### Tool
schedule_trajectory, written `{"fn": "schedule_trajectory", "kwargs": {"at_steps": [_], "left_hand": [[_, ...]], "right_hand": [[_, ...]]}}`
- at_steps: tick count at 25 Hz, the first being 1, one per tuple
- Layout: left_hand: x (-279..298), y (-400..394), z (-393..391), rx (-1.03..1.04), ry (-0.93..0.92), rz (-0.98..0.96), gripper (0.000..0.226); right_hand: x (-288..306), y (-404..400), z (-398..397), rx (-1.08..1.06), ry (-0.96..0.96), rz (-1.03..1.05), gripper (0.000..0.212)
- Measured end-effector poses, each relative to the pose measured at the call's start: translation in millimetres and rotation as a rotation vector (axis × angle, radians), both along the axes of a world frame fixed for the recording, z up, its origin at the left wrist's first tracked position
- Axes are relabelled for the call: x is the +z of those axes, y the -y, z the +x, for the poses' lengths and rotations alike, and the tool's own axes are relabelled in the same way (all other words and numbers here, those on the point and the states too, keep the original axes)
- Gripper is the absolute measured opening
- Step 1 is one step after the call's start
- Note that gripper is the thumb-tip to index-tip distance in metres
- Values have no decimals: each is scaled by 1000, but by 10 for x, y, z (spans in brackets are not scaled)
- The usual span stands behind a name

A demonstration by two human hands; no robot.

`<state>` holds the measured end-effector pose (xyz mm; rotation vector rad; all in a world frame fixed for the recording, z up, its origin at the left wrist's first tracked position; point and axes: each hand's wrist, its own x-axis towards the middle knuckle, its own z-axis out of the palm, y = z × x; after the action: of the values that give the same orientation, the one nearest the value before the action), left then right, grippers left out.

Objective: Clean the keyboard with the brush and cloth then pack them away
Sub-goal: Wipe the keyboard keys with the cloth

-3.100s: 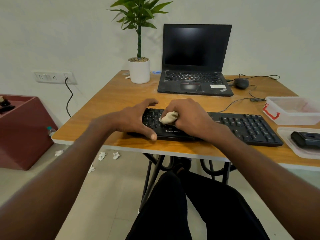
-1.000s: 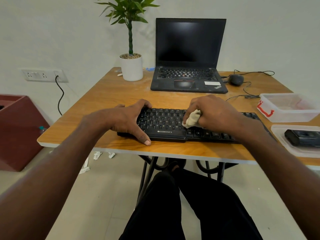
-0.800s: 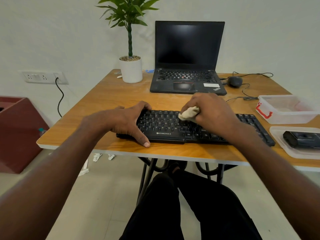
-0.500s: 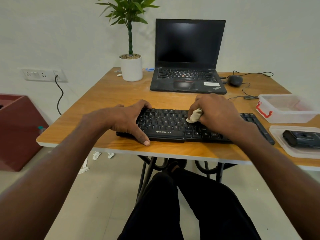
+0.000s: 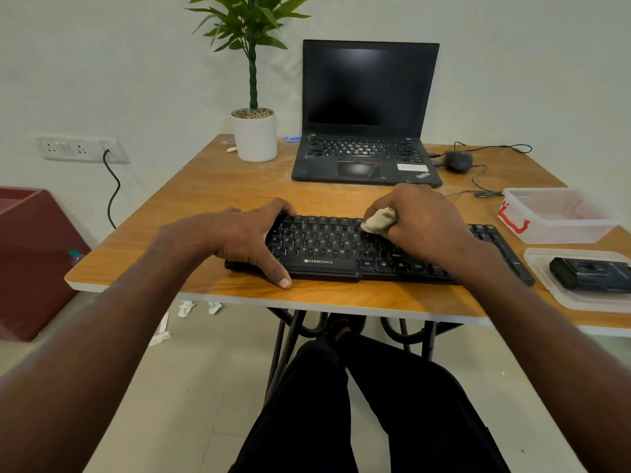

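Observation:
A black keyboard [image 5: 327,247] lies along the front of the wooden table [image 5: 239,186]. My left hand [image 5: 235,237] clasps its left end, fingers over the far edge and thumb down on the near edge. My right hand [image 5: 423,223] grips a bunched beige cloth [image 5: 379,220] and presses it onto the upper key rows right of centre. A dark brush-like object [image 5: 590,273] lies in a clear plastic lid [image 5: 573,298] at the right edge.
A clear box [image 5: 560,216] with a red latch stands at the right. Behind the keyboard are an open laptop [image 5: 367,158], a mouse [image 5: 459,160] with loose cable, and a potted plant [image 5: 254,134]. A maroon bin [image 5: 30,254] stands on the floor at left.
Over three seconds my right hand has carried the cloth from the keyboard's left part to right of centre, rubbing back and forth between upper and lower rows. My left hand has kept its hold.

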<state>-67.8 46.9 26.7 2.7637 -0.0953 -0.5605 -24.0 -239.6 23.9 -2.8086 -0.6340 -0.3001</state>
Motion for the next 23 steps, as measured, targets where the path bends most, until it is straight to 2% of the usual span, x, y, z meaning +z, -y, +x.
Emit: {"fn": "schedule_trajectory", "kwargs": {"at_steps": [2, 7, 10, 13, 16, 21, 23], "left_hand": [[10, 17, -3, 4, -19, -34, 123], [4, 22, -6, -13, -47, -86, 123], [20, 11, -8, -22, -46, -15, 127], [-7, 266, -5, -11, 95, -96, 133], [-178, 597, -20, -146, 197, -105, 137], [-216, 640, -11, -167, 172, -114, 130], [-201, 653, -28, -170, 187, -103, 131]], "right_hand": [[-8, -17, -28, 55, -52, -7, 40], [165, 122, 16, -71, -94, -142, 36], [102, -43, -77, 78, -136, 9, 36], [32, -140, -138, 151, -150, 19, 43], [59, -57, -98, 142, -150, 31, 42], [222, 168, 6, 24, -166, -153, 35], [244, 157, -8, -3, -116, -204, 35]]}}
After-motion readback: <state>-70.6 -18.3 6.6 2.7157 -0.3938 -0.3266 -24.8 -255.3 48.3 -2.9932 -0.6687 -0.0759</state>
